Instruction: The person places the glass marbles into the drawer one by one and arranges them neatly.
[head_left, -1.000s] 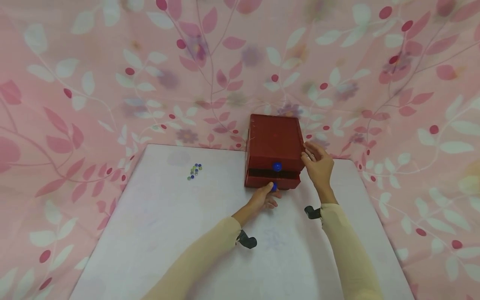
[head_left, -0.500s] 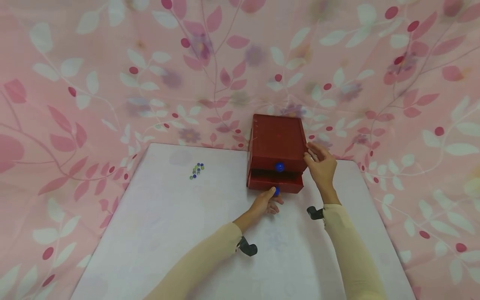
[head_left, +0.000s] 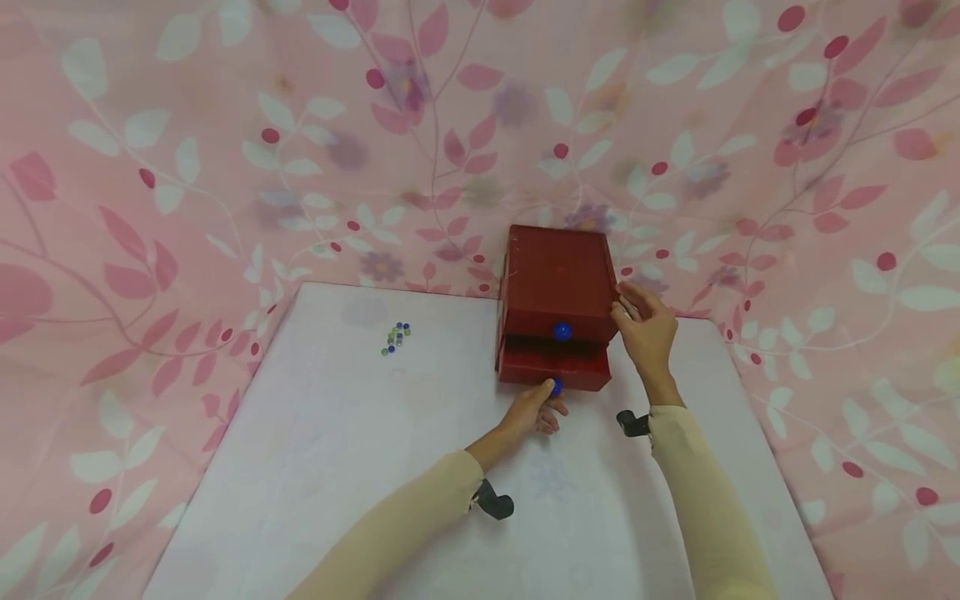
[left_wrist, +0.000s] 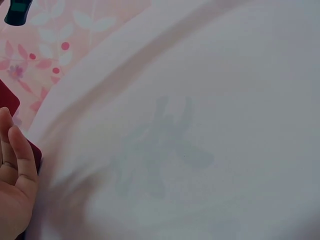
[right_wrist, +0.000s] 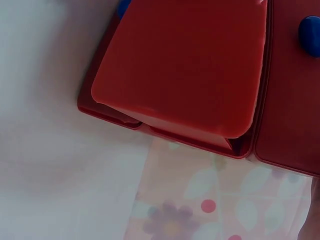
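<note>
- Left hand (head_left: 530,414): thumb and forefinger pinch the lower knob (head_left: 556,387), round, glossy blue; other fingers loosely bent.
- Right hand (head_left: 648,333): fingertips and thumb bent against right side of the box (head_left: 558,271), a gap between them; cannot tell whether they grip its edge.
- Box: dark red, smooth, plastic-looking, blocky with rounded corners; at the counter's far side, right of centre. Faint pale scuffs near top's left edge.
- Lower drawer (head_left: 551,377) part-way out; upper drawer (head_left: 536,322) flush, matching blue knob (head_left: 562,332).
- Beads (head_left: 399,337): small, roundish, shiny; blue, greenish, clear. Loose cluster well left of box.
- Counter (head_left: 360,433): whitish covering, faint floral marks.
- Backdrop (head_left: 442,75): pink cloth, soft folds, leaf-and-berry print.
- Sleeves (head_left: 420,508): cream.
</note>
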